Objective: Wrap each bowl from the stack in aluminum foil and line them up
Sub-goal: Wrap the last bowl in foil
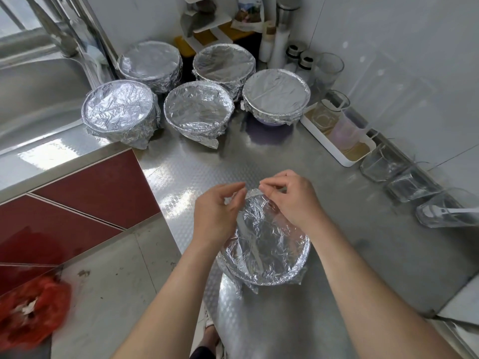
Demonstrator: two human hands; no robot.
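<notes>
The fingers of the left hand (217, 211) and right hand (293, 200) are curled and pinching the far rim of a foil-covered bowl (264, 250), which sits at the near edge of a shiny, embossed steel tabletop (337, 255). Farther back, five other wrapped bowls (198, 112) stand close together in two rows beside a steel sink (39, 86) on the left. Drinking glasses (383, 161) and a white tray (339, 141) line the white wall (414, 60) at right, with red cabinet doors (90, 193) and a red plastic bag (31, 314) on the floor (116, 281) below.
</notes>
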